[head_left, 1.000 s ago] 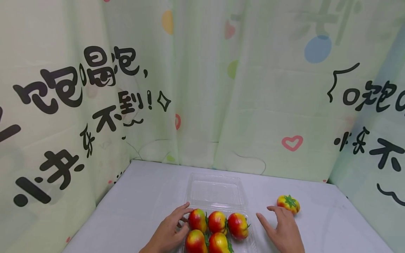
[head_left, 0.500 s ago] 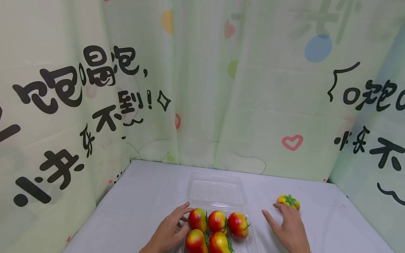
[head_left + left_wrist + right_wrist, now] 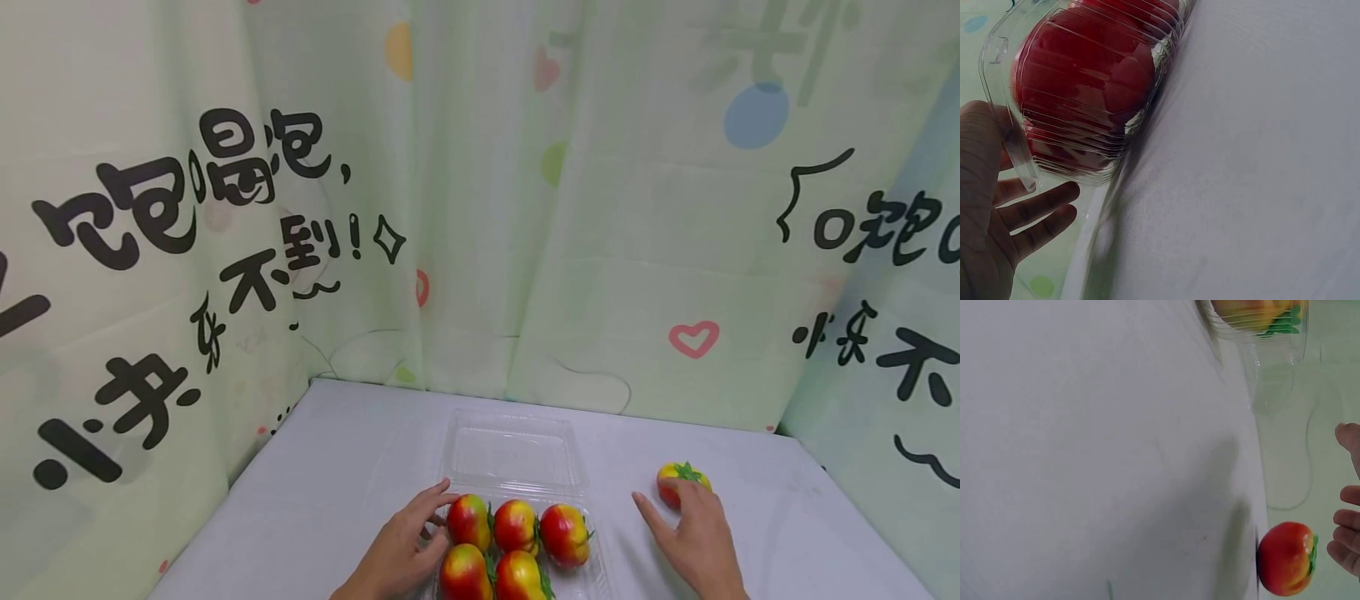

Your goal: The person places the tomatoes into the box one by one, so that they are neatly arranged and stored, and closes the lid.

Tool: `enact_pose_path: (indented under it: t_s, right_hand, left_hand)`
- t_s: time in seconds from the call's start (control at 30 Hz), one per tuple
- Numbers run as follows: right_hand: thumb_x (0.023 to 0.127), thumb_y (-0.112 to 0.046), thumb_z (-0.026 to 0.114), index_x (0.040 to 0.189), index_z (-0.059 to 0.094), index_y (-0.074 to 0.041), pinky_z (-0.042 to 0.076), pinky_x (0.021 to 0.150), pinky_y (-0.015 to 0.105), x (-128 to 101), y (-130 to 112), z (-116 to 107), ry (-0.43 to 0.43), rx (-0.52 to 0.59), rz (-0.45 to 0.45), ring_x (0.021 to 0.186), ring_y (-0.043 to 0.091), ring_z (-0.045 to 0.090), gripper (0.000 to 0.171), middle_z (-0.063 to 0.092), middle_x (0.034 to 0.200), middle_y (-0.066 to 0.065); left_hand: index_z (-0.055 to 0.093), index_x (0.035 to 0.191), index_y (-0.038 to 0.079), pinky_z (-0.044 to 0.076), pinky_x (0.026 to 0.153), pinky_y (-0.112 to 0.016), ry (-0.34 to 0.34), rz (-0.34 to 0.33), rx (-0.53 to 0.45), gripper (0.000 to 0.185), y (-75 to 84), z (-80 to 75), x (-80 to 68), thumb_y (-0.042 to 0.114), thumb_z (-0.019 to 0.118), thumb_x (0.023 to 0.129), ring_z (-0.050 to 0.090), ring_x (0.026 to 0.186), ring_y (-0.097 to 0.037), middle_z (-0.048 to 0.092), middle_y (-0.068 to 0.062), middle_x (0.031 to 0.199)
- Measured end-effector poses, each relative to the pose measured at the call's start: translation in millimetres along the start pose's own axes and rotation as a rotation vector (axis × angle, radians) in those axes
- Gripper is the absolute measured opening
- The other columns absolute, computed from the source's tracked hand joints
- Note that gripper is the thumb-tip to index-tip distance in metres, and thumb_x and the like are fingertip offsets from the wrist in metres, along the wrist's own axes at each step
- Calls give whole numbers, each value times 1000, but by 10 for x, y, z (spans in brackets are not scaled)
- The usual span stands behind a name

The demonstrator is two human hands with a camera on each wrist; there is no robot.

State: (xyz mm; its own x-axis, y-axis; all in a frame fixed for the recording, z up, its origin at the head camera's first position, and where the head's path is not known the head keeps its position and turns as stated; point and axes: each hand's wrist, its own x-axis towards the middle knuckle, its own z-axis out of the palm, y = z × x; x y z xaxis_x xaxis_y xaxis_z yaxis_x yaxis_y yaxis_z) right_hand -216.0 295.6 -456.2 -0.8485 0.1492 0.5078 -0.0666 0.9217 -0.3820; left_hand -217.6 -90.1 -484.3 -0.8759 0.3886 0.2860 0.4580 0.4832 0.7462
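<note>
A clear plastic clamshell box [image 3: 601,575] holds several red-and-yellow fruits [image 3: 564,536] with green leafy tops, their kind uncertain. At its left side is my left hand [image 3: 401,542], fingers spread and loosely bent; the left wrist view has the thumb and fingers [image 3: 1041,209] right at the rim [image 3: 1022,156]. A single matching fruit [image 3: 1285,559] lies on the table to the right. My right hand [image 3: 693,533] is raised beside it with thumb and fingers apart, overlapping the fruit in the head view. In the right wrist view, a gap shows between fingers and fruit.
The box's transparent lid [image 3: 513,450] lies folded back behind the fruits. A white table [image 3: 360,442] carries everything. Pale green printed curtains [image 3: 600,250] hang along its back and both sides.
My right hand has moved rightward, closer to the single fruit, and now covers part of it in the head view. The left hand and box have stayed in place.
</note>
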Motion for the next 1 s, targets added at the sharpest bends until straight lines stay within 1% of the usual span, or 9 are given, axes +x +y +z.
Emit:
enact_pose_path:
  t_s: [0.1,0.23,0.3,0.37,0.53,0.63,0.83,0.9,1.0]
  right_hand:
    - [78,-36,77,110,58,5,43,88,59,14,14,-8,-22,0,39,99,41,50,55,61,107,24]
    - [81,-40,73,117,53,5,41,93,62,46,21,-8,-105,1,130,108,44,44,61,54,118,28]
    - [82,-38,72,119,52,5,41,94,62,61,32,-3,-119,-1,149,110,45,42,60,51,120,29]
    - [81,-35,74,117,52,6,41,93,61,75,49,3,-100,0,135,109,45,42,58,51,119,30]
    - [79,-27,76,112,55,8,43,89,61,104,122,8,10,14,33,103,46,46,52,55,113,31]
    - [79,-26,75,112,55,9,43,87,62,125,164,12,24,23,15,102,46,46,52,54,113,32]
    - [83,-23,71,122,49,9,43,91,61,202,195,18,-98,10,118,106,45,43,55,48,122,33]
    - [83,-21,70,124,48,9,43,92,60,223,203,20,-124,8,138,106,44,43,55,47,123,33]
    - [83,-18,70,125,48,9,44,90,59,234,223,29,-131,11,136,103,42,44,54,47,123,32]
  left_hand:
    - [56,131,20,53,75,-20,0,-11,-1,41,1,0,-1,14,55,91,60,90,-3,45,-10,145]
    - [56,131,21,53,76,-20,2,-19,1,41,9,-5,0,14,55,90,60,90,-4,45,-10,145]
    - [56,131,21,53,76,-20,1,-25,0,41,16,-7,-2,15,56,90,60,89,-4,45,-10,145]
    - [56,130,21,53,76,-20,-1,-30,-1,41,22,-8,-4,15,56,90,60,90,-4,45,-9,145]
    - [56,131,20,53,75,-20,-1,-31,-2,41,27,-7,-4,14,56,90,60,89,-4,45,-9,145]
    - [56,131,21,53,75,-19,-3,-33,2,41,23,-3,-1,15,56,90,60,89,-4,46,-9,145]
    - [56,131,20,53,75,-20,-7,-22,-2,41,14,-4,5,15,55,90,60,89,-4,45,-9,145]
    - [56,131,19,53,75,-20,-7,-21,-3,41,17,-7,6,15,55,90,60,89,-4,45,-9,145]
    - [56,131,19,54,75,-20,-8,-20,0,41,21,-11,6,15,55,90,60,89,-4,45,-10,145]
